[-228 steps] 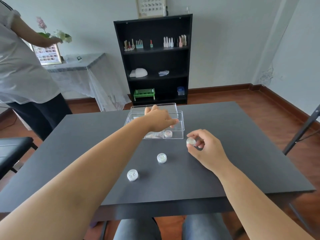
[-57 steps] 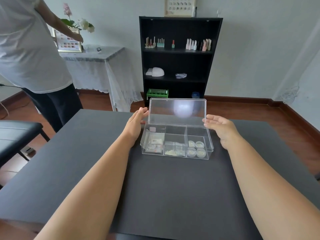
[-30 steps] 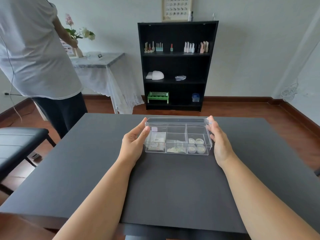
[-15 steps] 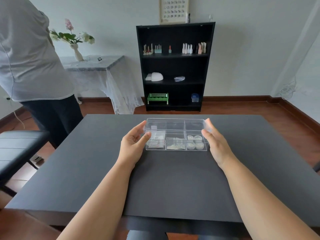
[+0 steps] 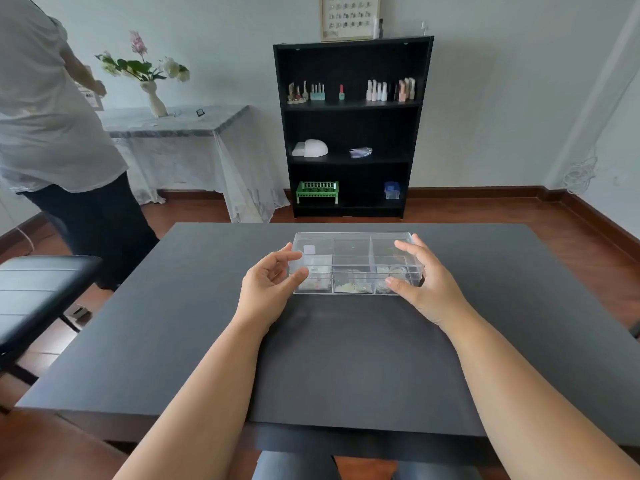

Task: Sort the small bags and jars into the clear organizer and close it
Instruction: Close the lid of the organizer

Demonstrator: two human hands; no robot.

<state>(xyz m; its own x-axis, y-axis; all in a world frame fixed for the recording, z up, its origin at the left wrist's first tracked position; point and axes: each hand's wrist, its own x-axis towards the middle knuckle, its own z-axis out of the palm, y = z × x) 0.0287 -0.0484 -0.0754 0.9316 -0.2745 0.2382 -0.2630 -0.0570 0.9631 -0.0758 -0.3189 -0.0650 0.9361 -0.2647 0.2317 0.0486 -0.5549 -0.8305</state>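
The clear organizer (image 5: 353,252) lies on the black table (image 5: 346,358) with its lid down flat. Through the plastic I see small bags (image 5: 317,271) in the left compartment, more bits in the middle front one, and small round jars (image 5: 394,270) on the right. My left hand (image 5: 268,289) cups the left end, thumb against the front corner and fingers at the back corner. My right hand (image 5: 420,282) cups the right end, fingers lying over the lid and thumb on the front wall.
A person in a white shirt (image 5: 52,133) stands at the left beside a cloth-covered side table with a flower vase (image 5: 152,95). A black chair seat (image 5: 38,289) sits by the table's left edge. A black shelf unit (image 5: 349,133) stands behind.
The lid, upright about two seconds ago, has come down flat on the organizer. Both hands stayed at its ends, and their fingers have spread a little in the last half second.
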